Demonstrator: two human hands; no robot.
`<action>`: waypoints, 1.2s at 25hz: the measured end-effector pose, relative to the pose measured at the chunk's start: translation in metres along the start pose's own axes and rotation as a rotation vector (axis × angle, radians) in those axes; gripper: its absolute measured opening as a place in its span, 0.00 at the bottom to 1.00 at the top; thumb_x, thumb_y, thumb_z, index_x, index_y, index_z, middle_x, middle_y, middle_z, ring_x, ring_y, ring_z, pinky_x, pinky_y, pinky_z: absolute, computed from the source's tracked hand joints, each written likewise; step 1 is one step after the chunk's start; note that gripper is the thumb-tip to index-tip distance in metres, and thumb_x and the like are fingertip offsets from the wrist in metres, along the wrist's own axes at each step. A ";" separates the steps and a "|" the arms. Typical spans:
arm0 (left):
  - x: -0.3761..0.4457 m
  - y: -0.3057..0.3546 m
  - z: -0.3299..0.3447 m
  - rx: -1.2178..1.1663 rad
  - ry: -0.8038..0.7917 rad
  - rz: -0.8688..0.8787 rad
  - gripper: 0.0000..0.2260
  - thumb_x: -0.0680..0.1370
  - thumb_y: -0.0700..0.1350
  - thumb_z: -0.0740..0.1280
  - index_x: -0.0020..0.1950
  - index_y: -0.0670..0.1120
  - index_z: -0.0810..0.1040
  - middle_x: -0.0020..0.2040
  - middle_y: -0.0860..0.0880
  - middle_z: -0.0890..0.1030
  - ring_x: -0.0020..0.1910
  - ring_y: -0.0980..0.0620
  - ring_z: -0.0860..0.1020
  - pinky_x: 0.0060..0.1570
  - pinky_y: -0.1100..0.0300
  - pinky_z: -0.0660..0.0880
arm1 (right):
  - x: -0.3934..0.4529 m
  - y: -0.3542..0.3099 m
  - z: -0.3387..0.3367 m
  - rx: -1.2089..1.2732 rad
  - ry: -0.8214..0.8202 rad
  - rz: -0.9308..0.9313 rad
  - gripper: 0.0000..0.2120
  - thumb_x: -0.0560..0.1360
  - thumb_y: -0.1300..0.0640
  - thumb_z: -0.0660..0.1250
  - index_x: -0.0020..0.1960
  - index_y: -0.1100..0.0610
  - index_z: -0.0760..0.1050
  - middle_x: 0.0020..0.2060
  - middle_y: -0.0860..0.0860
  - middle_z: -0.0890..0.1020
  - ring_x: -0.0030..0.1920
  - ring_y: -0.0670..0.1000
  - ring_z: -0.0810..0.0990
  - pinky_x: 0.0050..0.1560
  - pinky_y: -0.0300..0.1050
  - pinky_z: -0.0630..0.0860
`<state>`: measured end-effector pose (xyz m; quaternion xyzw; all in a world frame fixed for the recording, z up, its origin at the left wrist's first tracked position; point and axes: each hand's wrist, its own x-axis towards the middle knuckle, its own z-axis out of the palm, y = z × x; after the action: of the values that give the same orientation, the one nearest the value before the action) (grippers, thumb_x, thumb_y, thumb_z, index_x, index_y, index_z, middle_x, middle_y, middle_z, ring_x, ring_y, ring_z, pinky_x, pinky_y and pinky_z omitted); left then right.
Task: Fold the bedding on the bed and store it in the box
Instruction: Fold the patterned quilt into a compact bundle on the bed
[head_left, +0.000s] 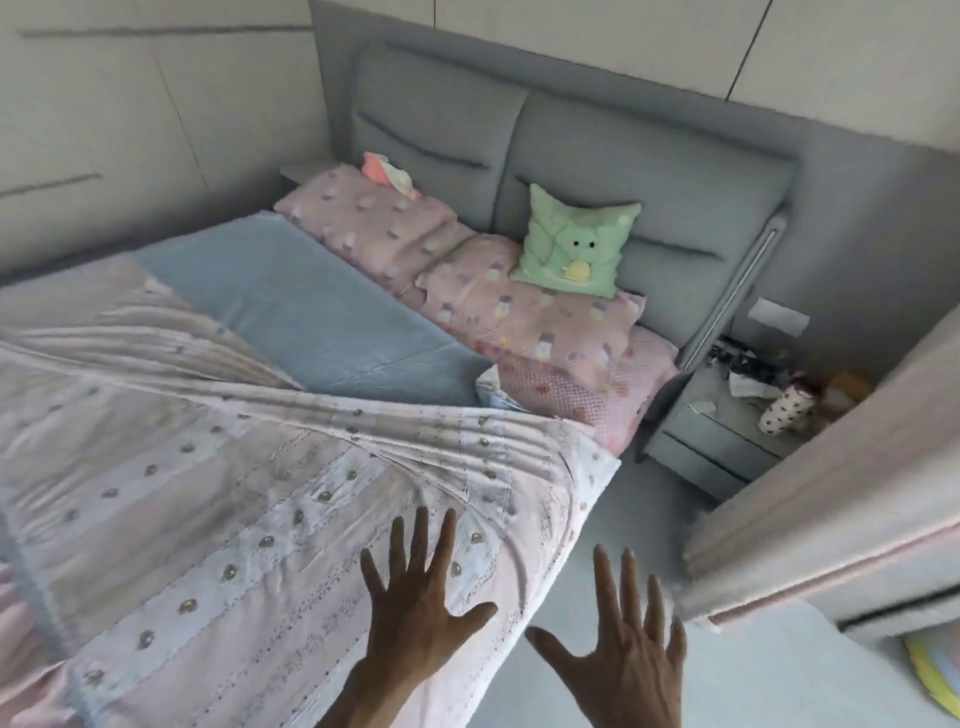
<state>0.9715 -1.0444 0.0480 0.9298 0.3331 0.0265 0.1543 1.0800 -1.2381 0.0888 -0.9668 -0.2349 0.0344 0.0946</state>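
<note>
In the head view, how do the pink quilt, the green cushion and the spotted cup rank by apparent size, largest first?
1. Pink quilt, by far the largest; it is also nearest the camera.
2. Green cushion.
3. Spotted cup on the nightstand, smallest.

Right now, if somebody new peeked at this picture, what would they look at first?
Probably the two hands spread wide at the bottom: the left hand over the pale pink quilt, the right hand over the floor beside the bed. Next, the green cushion with a little face, leaning on the grey headboard above the pink pillows.
</note>
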 end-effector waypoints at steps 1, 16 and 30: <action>0.017 0.007 0.001 -0.005 -0.032 -0.026 0.49 0.66 0.80 0.53 0.80 0.55 0.48 0.80 0.46 0.51 0.77 0.38 0.56 0.66 0.27 0.55 | 0.024 0.002 -0.002 -0.003 -0.061 -0.011 0.57 0.58 0.12 0.46 0.79 0.40 0.44 0.79 0.49 0.54 0.77 0.60 0.59 0.69 0.70 0.64; 0.326 0.074 0.230 0.050 -0.163 -0.365 0.47 0.66 0.76 0.57 0.79 0.52 0.58 0.79 0.43 0.58 0.76 0.38 0.58 0.68 0.32 0.49 | 0.441 0.037 0.218 -0.112 -0.493 -0.508 0.52 0.63 0.17 0.47 0.80 0.42 0.39 0.81 0.50 0.46 0.79 0.61 0.51 0.74 0.70 0.53; 0.372 0.046 0.368 0.088 -0.118 -0.496 0.42 0.74 0.72 0.53 0.80 0.54 0.41 0.81 0.43 0.45 0.78 0.36 0.48 0.71 0.30 0.44 | 0.572 0.042 0.370 -0.179 -0.033 -0.601 0.19 0.77 0.54 0.67 0.65 0.61 0.71 0.55 0.59 0.79 0.57 0.63 0.75 0.60 0.63 0.69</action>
<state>1.3440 -0.9433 -0.3076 0.8254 0.5422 -0.0810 0.1345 1.5654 -0.9496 -0.2946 -0.8579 -0.5137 0.0000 0.0111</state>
